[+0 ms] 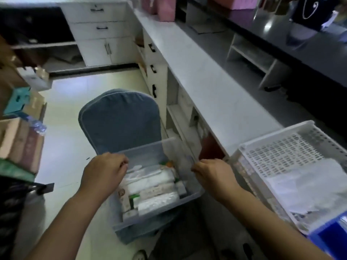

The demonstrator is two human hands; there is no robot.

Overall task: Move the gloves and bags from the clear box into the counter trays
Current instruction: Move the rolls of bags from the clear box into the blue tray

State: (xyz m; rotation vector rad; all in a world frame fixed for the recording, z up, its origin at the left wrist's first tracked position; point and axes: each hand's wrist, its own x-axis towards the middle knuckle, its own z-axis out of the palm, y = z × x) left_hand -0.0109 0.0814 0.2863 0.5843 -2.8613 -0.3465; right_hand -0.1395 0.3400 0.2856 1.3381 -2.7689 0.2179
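Note:
A clear plastic box (193, 195) rests on a blue chair (120, 117) beside the counter. Inside it lie several white rolled packs of gloves or bags (152, 180) and small cartons (124, 198). My left hand (105, 170) is curled over the box's left rim, fingers closed on it. My right hand (213, 172) grips the box's right rim near the counter edge. On the counter at the right stands a white perforated tray (281, 151) holding clear plastic bags (308, 186). The image is blurred.
The white counter (197, 72) runs from far left to near right, with drawers and open shelves under it. A blue tray corner (330, 239) sits at the lower right. Stacked cartons (20, 139) and a bottle crowd the left. Pink bags (165, 6) stand far along the counter.

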